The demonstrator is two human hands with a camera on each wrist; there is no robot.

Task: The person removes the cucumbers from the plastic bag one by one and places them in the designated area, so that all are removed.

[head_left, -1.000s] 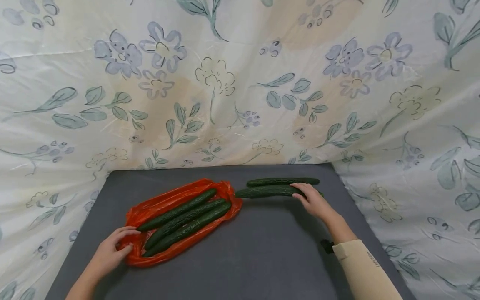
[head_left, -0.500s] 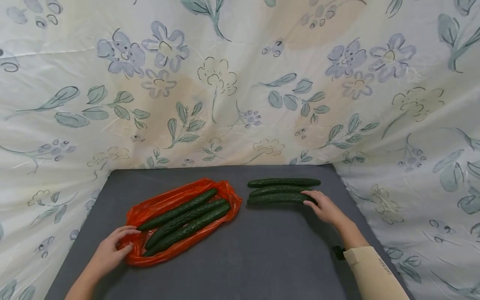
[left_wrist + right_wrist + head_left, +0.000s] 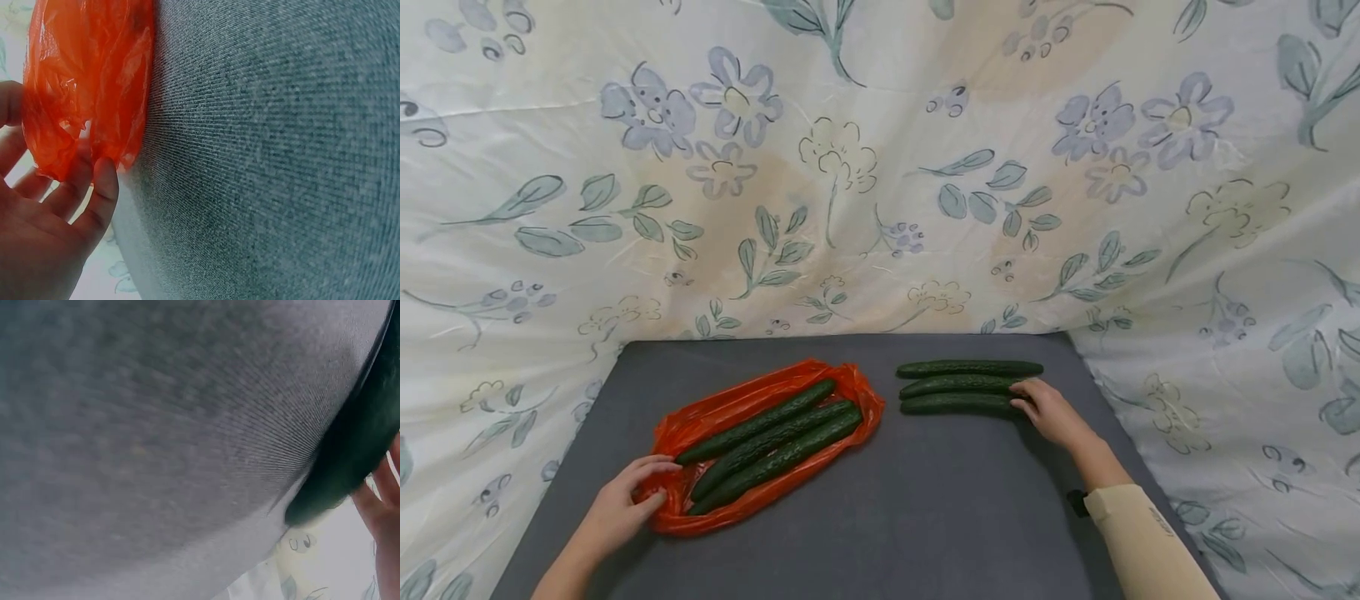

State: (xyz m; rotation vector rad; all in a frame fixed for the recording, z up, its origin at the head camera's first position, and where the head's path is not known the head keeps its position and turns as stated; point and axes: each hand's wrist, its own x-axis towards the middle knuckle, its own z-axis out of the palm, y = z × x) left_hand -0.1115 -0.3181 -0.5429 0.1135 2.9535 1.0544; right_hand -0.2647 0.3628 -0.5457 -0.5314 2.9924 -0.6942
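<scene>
An orange-red plastic bag [image 3: 737, 402] lies spread on the left of the table, with three cucumbers [image 3: 775, 446] side by side on it. My left hand [image 3: 621, 504] holds the near left end of this bag; in the left wrist view the fingers [image 3: 106, 187] curl at the crumpled plastic. Toward the back right, three more cucumbers lie in a row: a back one [image 3: 970, 367], a middle one [image 3: 955, 385] and a front one [image 3: 955, 404]. My right hand [image 3: 1052, 412] grips the right end of the front cucumber, hiding that end.
The dark grey tabletop [image 3: 895, 508] extends in front of both groups. A floral cloth [image 3: 865, 208] hangs behind the table and along both sides. A dark band [image 3: 1077, 502] shows at the right wrist, by the beige sleeve [image 3: 1142, 533].
My right hand has brought a cucumber toward me and to the right, laying it in front of the other two, a small gap apart. The left hand and bag have stayed put.
</scene>
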